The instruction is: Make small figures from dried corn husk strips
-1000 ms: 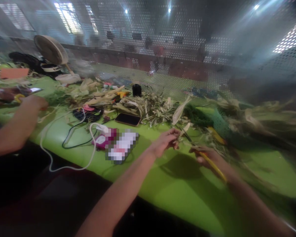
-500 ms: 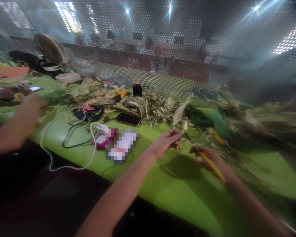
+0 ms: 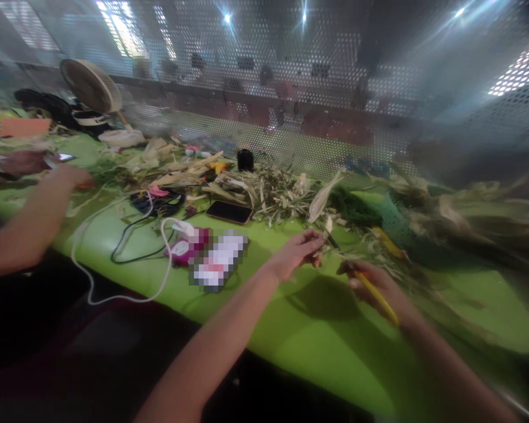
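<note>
Over the green tabletop [image 3: 317,346], my left hand [image 3: 302,252] pinches a small pale piece of dried husk [image 3: 328,226] between thumb and fingers. Just to its right, my right hand [image 3: 370,285] is closed around a slim tool with a yellow handle [image 3: 381,301]. The handle points back toward my wrist, and its working end is too blurred to make out. A small gap separates the two hands. Behind them lies a heap of dried corn husks and trimmings [image 3: 286,194].
Left of my arm lie a phone [image 3: 229,212], a blurred-out device [image 3: 220,261], a magenta power strip [image 3: 189,247] and a looping white cable [image 3: 119,301]. A co-worker's hands [image 3: 66,176] are at far left, near a fan [image 3: 90,87]. Green netting [image 3: 394,214] lies right.
My hands stay almost in place, the yellow handle shifting very slightly left. At far left, the co-worker's hands have moved a little.
</note>
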### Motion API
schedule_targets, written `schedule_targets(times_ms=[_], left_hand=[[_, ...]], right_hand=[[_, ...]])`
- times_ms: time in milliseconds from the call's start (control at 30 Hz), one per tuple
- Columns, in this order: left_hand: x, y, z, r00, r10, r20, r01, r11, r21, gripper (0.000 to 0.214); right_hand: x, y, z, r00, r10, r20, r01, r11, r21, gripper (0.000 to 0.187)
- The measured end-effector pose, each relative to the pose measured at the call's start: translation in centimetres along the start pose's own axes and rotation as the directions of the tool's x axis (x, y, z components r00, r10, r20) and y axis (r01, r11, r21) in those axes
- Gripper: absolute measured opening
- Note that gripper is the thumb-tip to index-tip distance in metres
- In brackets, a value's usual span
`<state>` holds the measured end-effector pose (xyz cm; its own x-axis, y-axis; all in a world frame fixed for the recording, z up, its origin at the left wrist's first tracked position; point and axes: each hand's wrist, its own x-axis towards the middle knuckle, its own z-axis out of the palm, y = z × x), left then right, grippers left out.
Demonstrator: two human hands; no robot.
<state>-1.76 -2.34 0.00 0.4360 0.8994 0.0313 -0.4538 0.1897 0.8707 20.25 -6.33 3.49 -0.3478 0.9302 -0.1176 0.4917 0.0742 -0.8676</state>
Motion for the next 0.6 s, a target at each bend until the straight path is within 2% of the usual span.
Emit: schedule_targets(times_ms=[233,333,400,467,533,600], left_hand=[[-0.2,0.7,0.5,1.000,-0.011,-0.003,0.011,1.000,0.000,0.034],[-0.1,0.6,0.4,0.999,0.000,-0.036,0.001,1.000,0.020,0.034],[0.2,0.4,0.2,0.997,0.018,-0.079,-0.014,0.998,0.060,0.033],[0.4,0.1,-0.1,0.991,0.042,-0.125,-0.027,0.993,0.113,0.033],[0.7,-0.1,-0.5,0.981,0.067,-0.180,-0.040,0.988,0.149,0.032],[0.9,-0.3,-0.8,0.964,0.093,-0.249,-0.052,0.985,0.166,0.029]], right_hand=[[0.2,0.7,0.3,1.000,-0.013,0.010,0.013,0.999,0.047,0.051],[0.5,1.3,0.1,0.999,-0.005,-0.037,0.007,0.999,0.040,0.047],[0.8,1.7,-0.4,0.996,-0.009,-0.091,0.004,0.998,-0.059,0.044],[1.2,2.1,-1.0,0.990,-0.031,-0.136,-0.005,0.967,-0.253,0.041],[1.5,2.7,-1.6,0.989,-0.057,-0.135,-0.014,0.880,-0.474,0.037],[1.6,3.5,-2.1,0.995,-0.065,-0.082,0.000,0.781,-0.624,0.034]])
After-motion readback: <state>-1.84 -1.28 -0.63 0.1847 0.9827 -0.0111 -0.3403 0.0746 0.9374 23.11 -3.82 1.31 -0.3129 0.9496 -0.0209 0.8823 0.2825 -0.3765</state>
